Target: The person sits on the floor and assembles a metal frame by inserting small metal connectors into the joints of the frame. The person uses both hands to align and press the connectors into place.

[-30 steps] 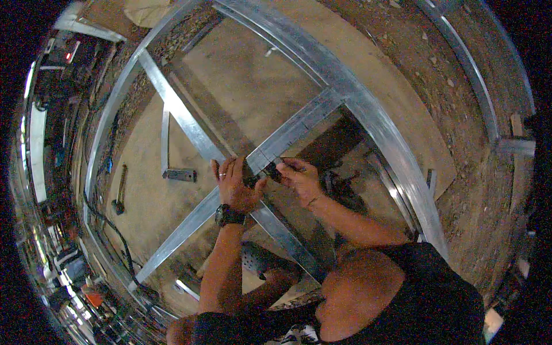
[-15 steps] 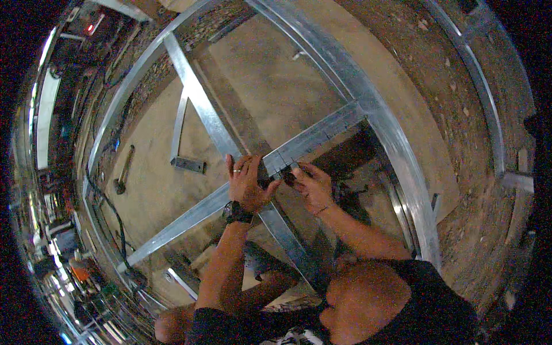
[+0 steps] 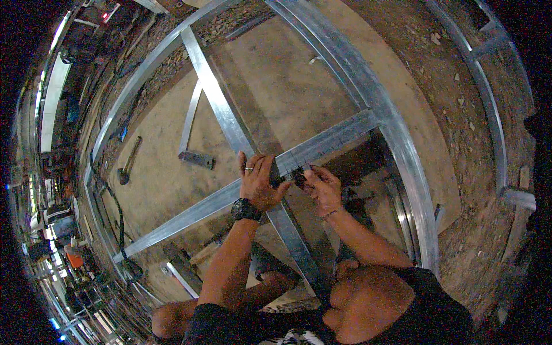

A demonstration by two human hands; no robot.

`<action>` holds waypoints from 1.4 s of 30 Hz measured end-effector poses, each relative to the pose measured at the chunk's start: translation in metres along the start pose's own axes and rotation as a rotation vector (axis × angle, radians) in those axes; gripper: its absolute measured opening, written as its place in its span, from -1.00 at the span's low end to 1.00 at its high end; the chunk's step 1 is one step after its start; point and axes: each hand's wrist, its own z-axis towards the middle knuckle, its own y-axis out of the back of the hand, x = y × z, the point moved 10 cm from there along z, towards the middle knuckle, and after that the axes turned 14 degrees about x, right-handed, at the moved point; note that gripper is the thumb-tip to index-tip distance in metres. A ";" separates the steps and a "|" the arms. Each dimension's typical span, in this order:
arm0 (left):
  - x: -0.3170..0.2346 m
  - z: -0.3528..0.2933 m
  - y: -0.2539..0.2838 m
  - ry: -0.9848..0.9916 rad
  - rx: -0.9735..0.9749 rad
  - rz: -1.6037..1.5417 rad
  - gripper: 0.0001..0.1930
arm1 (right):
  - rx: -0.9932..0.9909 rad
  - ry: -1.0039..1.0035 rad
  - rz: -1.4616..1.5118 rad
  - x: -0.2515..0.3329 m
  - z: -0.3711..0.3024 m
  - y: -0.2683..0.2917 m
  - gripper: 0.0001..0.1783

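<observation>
My left hand, with a ring and a black wristwatch, lies over the crossing of the metal tubes. Its fingers are stretched out, the thumb apart. My right hand is closed in a pinch on a small dark object at the near edge of a silver square tube. What kind of object it is cannot be made out. Short dark marks cross this tube. A dark patch beside my left thumb is too unclear to name. Another silver tube runs from the crossing to the far side of the frame.
A try square and a hammer lie on a brown board inside the metal frame. A black cable trails along the left. Another metal frame stands at the right on littered ground.
The whole view has shifted, so the frame and tools appear slightly more to the right. Both hands keep their places at the crossing, the right still pinching the small dark object.
</observation>
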 end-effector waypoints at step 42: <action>-0.008 -0.006 0.010 -0.090 -0.142 0.025 -0.18 | 0.079 0.028 0.070 -0.004 0.006 -0.007 -0.66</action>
